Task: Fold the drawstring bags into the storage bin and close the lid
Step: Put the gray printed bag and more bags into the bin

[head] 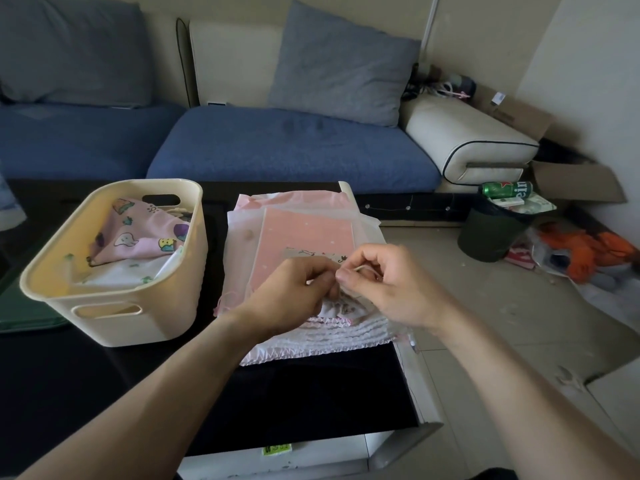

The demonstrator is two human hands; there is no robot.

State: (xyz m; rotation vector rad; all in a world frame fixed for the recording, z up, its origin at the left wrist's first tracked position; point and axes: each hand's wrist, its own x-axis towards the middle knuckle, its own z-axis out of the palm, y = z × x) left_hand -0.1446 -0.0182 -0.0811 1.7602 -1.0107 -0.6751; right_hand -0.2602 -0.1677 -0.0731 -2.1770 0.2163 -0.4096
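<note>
A stack of pink and white drawstring bags (304,230) lies on the black table (311,393), with gathered frilly tops at the near edge. My left hand (294,289) and my right hand (388,282) meet over the top bag's gathered opening, each pinching its cord or fabric. A cream storage bin (114,320) stands to the left, open, holding a pink cartoon-print bag (138,233) above white ones. No lid can be picked out.
A blue sofa (277,147) with grey cushions runs behind the table. On the floor to the right stand a dark waste bin (491,233) with a green can, cardboard boxes and orange clutter. A green item (20,306) lies left of the bin.
</note>
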